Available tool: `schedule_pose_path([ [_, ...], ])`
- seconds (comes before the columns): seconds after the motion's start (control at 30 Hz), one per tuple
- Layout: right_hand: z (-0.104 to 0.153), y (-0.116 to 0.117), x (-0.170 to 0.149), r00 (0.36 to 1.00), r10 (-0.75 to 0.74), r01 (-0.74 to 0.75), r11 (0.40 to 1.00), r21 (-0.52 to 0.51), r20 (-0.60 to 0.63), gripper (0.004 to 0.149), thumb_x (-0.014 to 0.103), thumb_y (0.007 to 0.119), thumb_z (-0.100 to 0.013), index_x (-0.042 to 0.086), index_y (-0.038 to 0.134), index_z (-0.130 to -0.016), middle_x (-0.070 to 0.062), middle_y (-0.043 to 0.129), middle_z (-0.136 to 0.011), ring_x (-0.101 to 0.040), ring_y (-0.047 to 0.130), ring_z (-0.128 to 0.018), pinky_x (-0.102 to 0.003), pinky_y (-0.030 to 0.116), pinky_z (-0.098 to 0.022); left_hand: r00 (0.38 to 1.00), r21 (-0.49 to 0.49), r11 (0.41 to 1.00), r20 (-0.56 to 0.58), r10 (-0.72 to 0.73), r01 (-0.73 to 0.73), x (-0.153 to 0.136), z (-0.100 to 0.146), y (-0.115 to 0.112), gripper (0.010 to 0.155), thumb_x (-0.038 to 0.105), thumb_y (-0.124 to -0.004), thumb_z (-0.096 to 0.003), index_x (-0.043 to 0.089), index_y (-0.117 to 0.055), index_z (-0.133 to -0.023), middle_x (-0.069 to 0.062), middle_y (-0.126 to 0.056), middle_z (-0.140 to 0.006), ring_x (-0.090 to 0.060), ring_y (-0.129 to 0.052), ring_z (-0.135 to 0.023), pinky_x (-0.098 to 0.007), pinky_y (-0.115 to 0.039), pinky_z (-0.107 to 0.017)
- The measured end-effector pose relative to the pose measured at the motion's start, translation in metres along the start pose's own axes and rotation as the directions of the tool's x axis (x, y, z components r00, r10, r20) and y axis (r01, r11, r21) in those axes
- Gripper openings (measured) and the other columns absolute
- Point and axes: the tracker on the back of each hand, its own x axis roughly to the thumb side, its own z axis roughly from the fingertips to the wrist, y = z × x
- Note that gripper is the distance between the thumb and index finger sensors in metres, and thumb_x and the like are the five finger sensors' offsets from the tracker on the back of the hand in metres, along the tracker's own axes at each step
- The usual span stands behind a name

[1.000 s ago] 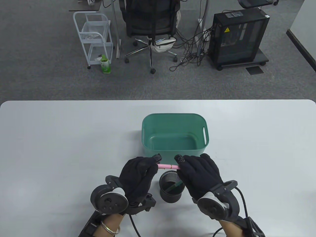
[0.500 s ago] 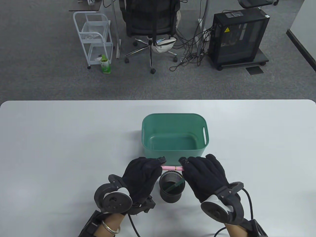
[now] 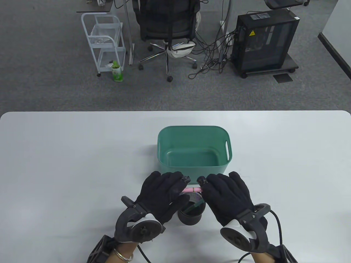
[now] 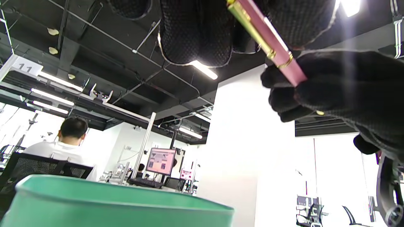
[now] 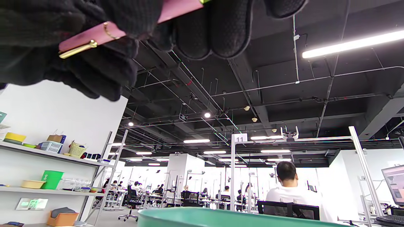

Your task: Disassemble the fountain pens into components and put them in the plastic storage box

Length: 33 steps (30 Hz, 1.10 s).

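Observation:
A pink fountain pen (image 3: 192, 189) with gold bands lies level between both hands, just above the black mesh pen cup (image 3: 192, 210). My left hand (image 3: 167, 189) grips its left end and my right hand (image 3: 219, 189) grips its right end; only a short middle stretch shows. The left wrist view has the pink pen (image 4: 268, 41) running from my fingers to the right glove (image 4: 341, 88). The right wrist view has the pen (image 5: 126, 30) with its gold clip. A green pen (image 3: 195, 206) leans inside the cup. The green plastic storage box (image 3: 164, 148) stands just beyond the hands.
The white table (image 3: 68, 164) stretches wide to both sides. Beyond its far edge are a white cart (image 3: 105, 41), an office chair (image 3: 167, 27) and a black computer case (image 3: 264, 41). Cables trail from both wrists at the near edge.
Both hands have closed in toward each other along the pen, so less of it shows. The left hand slid right and now overlaps the cup's rim.

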Motion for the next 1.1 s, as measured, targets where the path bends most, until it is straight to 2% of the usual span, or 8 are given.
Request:
schedule_pose_path([
  [0.17, 0.0, -0.001, 0.002, 1.0, 0.01, -0.01, 1.0, -0.001, 0.012, 0.043, 0.044, 0.074, -0.055, 0.036, 0.082, -0.096, 0.005, 0.082, -0.096, -0.016, 0.082, -0.088, -0.051, 0.057, -0.078, 1.0, 0.001, 1.0, 0.005, 0.012, -0.012, -0.001, -0.001, 0.0, 0.05, 0.046, -0.071, -0.0665, 0.015, -0.084, -0.104, -0.008, -0.098, -0.088, -0.026, -0.095, -0.075, -0.052, -0.064, -0.075],
  [0.23, 0.0, -0.001, 0.002, 1.0, 0.016, -0.016, 1.0, 0.005, 0.015, 0.043, 0.044, 0.074, -0.055, 0.036, 0.082, -0.096, 0.005, 0.082, -0.096, -0.016, 0.081, -0.088, -0.051, 0.056, -0.078, 1.0, -0.027, 1.0, 0.005, 0.006, -0.006, -0.001, -0.001, -0.001, 0.05, 0.046, -0.07, -0.067, 0.015, -0.084, -0.103, -0.007, -0.097, -0.086, -0.025, -0.094, -0.074, -0.052, -0.063, -0.076],
  [0.43, 0.0, -0.002, 0.003, 1.0, 0.012, -0.012, 1.0, 0.006, 0.019, 0.043, 0.044, 0.074, -0.055, 0.036, 0.082, -0.096, 0.005, 0.082, -0.096, -0.016, 0.081, -0.088, -0.051, 0.056, -0.078, 0.999, -0.029, 0.999, 0.033, 0.014, -0.013, 0.0, -0.001, -0.001, 0.048, 0.043, -0.068, -0.0674, 0.011, -0.086, -0.098, -0.003, -0.096, -0.079, -0.022, -0.093, -0.068, -0.05, -0.064, -0.073],
  [0.57, 0.0, -0.001, 0.002, 1.0, -0.009, 0.009, 1.0, 0.004, 0.026, 0.043, 0.047, 0.074, -0.054, 0.036, 0.083, -0.094, 0.005, 0.084, -0.09, -0.015, 0.084, -0.081, -0.049, 0.059, -0.077, 0.998, -0.032, 0.999, 0.055, 0.027, -0.025, 0.0, -0.001, -0.001, 0.047, 0.042, -0.067, -0.0674, 0.011, -0.087, -0.097, -0.002, -0.096, -0.077, -0.021, -0.093, -0.067, -0.049, -0.065, -0.072],
  [0.67, -0.001, -0.003, -0.001, 0.997, -0.034, 0.032, 0.999, 0.035, 0.062, 0.043, 0.048, 0.074, -0.053, 0.036, 0.083, -0.093, 0.005, 0.086, -0.085, -0.013, 0.086, -0.074, -0.046, 0.062, -0.075, 0.996, -0.045, 0.998, 0.073, 0.051, -0.047, -0.001, -0.001, 0.0, 0.048, 0.042, -0.066, -0.0671, 0.01, -0.088, -0.095, -0.001, -0.095, -0.074, -0.02, -0.092, -0.065, -0.049, -0.066, -0.071],
  [0.7, -0.003, -0.005, -0.003, 0.995, -0.055, 0.049, 0.997, 0.066, 0.082, 0.043, 0.049, 0.073, -0.053, 0.036, 0.083, -0.093, 0.006, 0.087, -0.084, -0.012, 0.086, -0.073, -0.046, 0.063, -0.075, 0.993, -0.082, 0.995, 0.095, 0.07, -0.062, -0.003, -0.002, 0.001, 0.048, 0.042, -0.065, -0.0673, 0.009, -0.088, -0.093, 0.0, -0.095, -0.072, -0.019, -0.092, -0.063, -0.048, -0.066, -0.07],
  [0.77, -0.005, -0.007, -0.006, 0.988, -0.133, 0.124, 0.986, 0.107, 0.081, 0.043, 0.048, 0.073, -0.053, 0.033, 0.085, -0.092, 0.006, 0.087, -0.083, -0.013, 0.085, -0.073, -0.046, 0.062, -0.075, 0.988, -0.091, 0.994, 0.131, 0.078, -0.066, -0.003, -0.002, 0.003, 0.049, 0.042, -0.064, -0.0676, 0.008, -0.089, -0.09, 0.002, -0.094, -0.068, -0.018, -0.091, -0.059, -0.048, -0.067, -0.068],
  [1.1, -0.006, -0.015, -0.01, 0.973, -0.214, 0.202, 0.97, 0.134, 0.09, 0.044, 0.046, 0.073, -0.053, 0.029, 0.088, -0.09, 0.004, 0.088, -0.081, -0.012, 0.086, -0.072, -0.047, 0.062, -0.075, 0.981, -0.085, 0.992, 0.158, 0.11, -0.098, -0.003, -0.002, 0.009, 0.049, 0.042, -0.063, -0.0673, 0.007, -0.092, -0.086, 0.003, -0.094, -0.061, -0.016, -0.092, -0.054, -0.047, -0.068, -0.065],
])
